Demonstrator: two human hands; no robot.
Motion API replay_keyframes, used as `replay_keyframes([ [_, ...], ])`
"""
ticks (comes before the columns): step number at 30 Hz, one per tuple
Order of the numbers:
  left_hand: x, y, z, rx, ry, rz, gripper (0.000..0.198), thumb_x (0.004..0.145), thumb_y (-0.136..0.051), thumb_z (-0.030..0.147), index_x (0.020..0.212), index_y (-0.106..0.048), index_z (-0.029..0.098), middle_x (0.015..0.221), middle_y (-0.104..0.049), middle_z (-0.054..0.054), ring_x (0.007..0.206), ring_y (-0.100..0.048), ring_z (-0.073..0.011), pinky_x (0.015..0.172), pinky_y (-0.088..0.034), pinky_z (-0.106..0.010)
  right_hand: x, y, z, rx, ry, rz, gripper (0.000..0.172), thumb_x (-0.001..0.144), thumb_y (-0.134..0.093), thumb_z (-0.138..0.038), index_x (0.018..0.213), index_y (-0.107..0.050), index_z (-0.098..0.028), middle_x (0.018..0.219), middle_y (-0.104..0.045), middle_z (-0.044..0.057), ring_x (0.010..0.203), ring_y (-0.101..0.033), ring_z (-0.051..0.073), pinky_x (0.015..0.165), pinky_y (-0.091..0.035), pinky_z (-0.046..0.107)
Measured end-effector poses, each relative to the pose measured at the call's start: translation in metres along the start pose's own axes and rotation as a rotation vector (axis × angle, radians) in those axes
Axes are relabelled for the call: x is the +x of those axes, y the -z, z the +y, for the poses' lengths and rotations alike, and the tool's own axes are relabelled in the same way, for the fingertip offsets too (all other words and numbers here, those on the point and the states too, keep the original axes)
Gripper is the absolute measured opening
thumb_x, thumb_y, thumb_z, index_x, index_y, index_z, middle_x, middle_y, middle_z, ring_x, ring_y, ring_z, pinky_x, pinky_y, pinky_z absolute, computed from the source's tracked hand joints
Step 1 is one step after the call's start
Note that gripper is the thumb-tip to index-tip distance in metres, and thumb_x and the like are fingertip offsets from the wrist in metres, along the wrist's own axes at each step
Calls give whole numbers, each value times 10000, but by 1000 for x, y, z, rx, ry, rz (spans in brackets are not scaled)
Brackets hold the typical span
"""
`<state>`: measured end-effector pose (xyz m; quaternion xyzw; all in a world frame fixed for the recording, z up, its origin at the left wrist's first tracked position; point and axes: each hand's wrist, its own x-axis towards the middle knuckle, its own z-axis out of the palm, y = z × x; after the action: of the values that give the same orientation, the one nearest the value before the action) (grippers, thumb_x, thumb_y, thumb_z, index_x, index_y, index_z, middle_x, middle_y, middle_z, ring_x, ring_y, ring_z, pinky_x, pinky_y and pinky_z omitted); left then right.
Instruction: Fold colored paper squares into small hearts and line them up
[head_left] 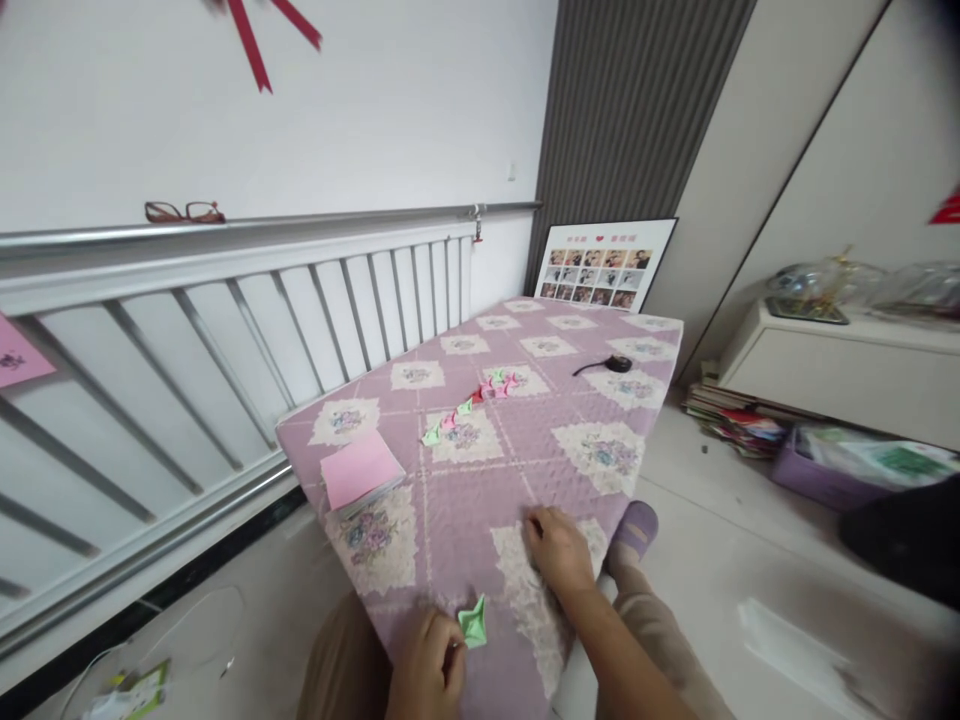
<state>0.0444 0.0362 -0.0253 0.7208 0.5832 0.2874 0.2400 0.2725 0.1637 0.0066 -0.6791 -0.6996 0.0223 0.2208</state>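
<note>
Small green folded paper piece (473,620): bottom centre, on the quilted pink floral tablecloth (465,510).
Left hand (429,668): I see its fingers pinched on that piece's lower edge.
Right hand (559,550): just right, flat on the cloth, holding nothing.
Pink square paper pad (360,468): left of centre.

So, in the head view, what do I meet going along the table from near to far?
Left hand, green paper, right hand, pink pad, row of folded papers, black cord, photo board.
</note>
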Motion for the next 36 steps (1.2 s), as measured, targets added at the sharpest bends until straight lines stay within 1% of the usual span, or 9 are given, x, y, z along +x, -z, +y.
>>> replay_keyframes([
  [3, 23, -4, -6, -24, 62, 52, 123, 804, -459, 142, 801, -550, 225, 775, -589, -18, 716, -573, -167, 674, -451, -276, 14, -3, 5, -45, -68, 34, 253, 868, -441, -271, 973, -655, -188, 1019, -640, 95, 941, -561, 230, 821, -394, 358],
  [5, 46, -7, -4, -40, 107, 106, 114, 815, -447, 156, 809, -543, 218, 762, -579, -11, 708, -568, -164, 673, -448, -274, 23, -6, 7, -67, -103, 51, 295, 865, -453, -303, 1081, -627, -202, 1170, -603, 105, 1065, -523, 262, 872, -374, 407],
  [8, 90, -13, 7, -55, 115, 190, 116, 824, -432, 149, 809, -531, 205, 762, -571, -8, 724, -566, -158, 695, -444, -270, 36, -13, 11, -107, -129, 27, 380, 877, -436, -351, 1202, -573, -210, 1330, -516, 113, 1245, -409, 282, 964, -314, 471],
  [11, 138, -23, 17, -29, 122, 224, 109, 820, -446, 137, 824, -535, 200, 783, -579, -8, 741, -568, -155, 713, -442, -267, 51, -19, 18, -129, -135, -20, 435, 889, -410, -388, 1268, -530, -211, 1401, -455, 119, 1316, -335, 283, 1009, -264, 507],
  [20, 270, -53, 25, 47, 191, 280, 98, 837, -503, 143, 897, -548, 206, 900, -629, -17, 860, -608, -155, 794, -435, -264, 106, -34, 32, -105, -96, -76, 449, 886, -406, -383, 1294, -513, -233, 1440, -421, 102, 1340, -307, 293, 1022, -241, 546],
  [23, 310, -59, 24, 71, 196, 289, 104, 841, -510, 151, 920, -550, 206, 942, -630, -29, 891, -602, -161, 813, -429, -271, 115, -37, 34, -101, -93, -69, 442, 876, -428, -387, 1283, -526, -244, 1434, -432, 106, 1332, -322, 298, 1020, -244, 555],
  [27, 359, -67, 22, 100, 197, 295, 112, 854, -499, 159, 939, -556, 203, 956, -628, -44, 928, -591, -176, 823, -423, -284, 115, -40, 38, -83, -65, -43, 432, 873, -443, -383, 1274, -535, -251, 1431, -437, 108, 1330, -332, 307, 1014, -253, 569],
  [32, 404, -74, 18, 116, 183, 289, 143, 862, -494, 154, 983, -555, 199, 1005, -625, -58, 979, -587, -186, 833, -420, -288, 115, -39, 39, -57, -69, -49, 415, 856, -477, -355, 1249, -557, -252, 1415, -461, 103, 1323, -350, 314, 1022, -251, 579],
  [36, 419, -75, 17, 132, 185, 274, 146, 860, -507, 166, 993, -555, 205, 1030, -623, -59, 965, -590, -197, 813, -421, -297, 118, -39, 39, -30, -57, -55, 393, 850, -485, -342, 1224, -572, -255, 1399, -481, 92, 1312, -367, 308, 1028, -259, 569],
])
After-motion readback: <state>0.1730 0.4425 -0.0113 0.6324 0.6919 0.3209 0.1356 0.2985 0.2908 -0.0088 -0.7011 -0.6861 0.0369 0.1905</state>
